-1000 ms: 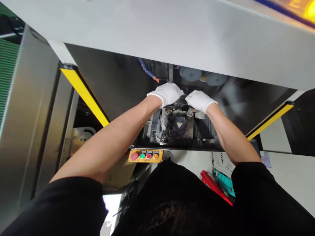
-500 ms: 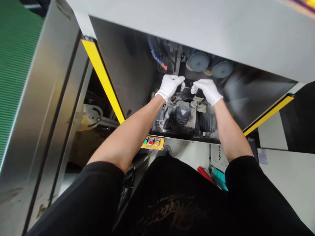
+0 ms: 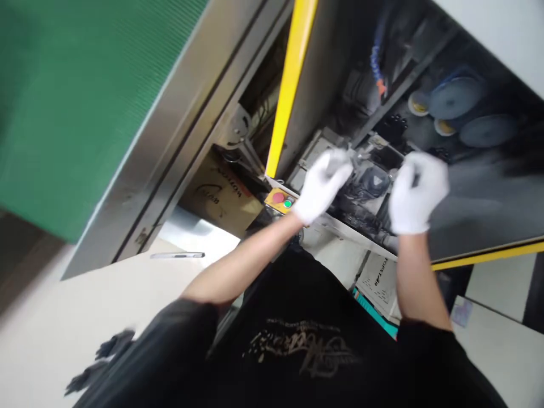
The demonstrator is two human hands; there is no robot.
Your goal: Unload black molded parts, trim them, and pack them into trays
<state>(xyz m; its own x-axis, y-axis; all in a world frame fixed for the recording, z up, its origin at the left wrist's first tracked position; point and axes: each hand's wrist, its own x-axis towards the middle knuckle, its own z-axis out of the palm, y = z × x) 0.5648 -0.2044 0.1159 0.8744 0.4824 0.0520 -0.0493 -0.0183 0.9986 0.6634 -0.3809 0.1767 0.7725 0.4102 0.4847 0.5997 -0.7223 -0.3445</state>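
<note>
My left hand (image 3: 325, 184), in a white glove, is raised at the front left of the open machine cabinet. Its fingers are curled around a small greyish thing (image 3: 338, 161), too blurred to name. On the other side, my right hand (image 3: 419, 192), also white-gloved, is held up with bent fingers and a dark gap by the thumb; whatever it holds, if anything, cannot be made out. Between and behind the hands lies a dirty machine unit (image 3: 374, 181) with a triangular warning label.
Two grey discs (image 3: 455, 99) and a blue coolant hose (image 3: 376, 62) with an orange nozzle are deeper inside. A yellow edge strip (image 3: 291, 90) borders the opening. A button panel (image 3: 278, 198) is near my left wrist. At left are a green belt (image 3: 93, 102) and dark gloves (image 3: 100, 362).
The view has swung left and tilted, bringing the green belt and the dark gloves into sight. Both hands have drawn back toward me and moved farther apart.
</note>
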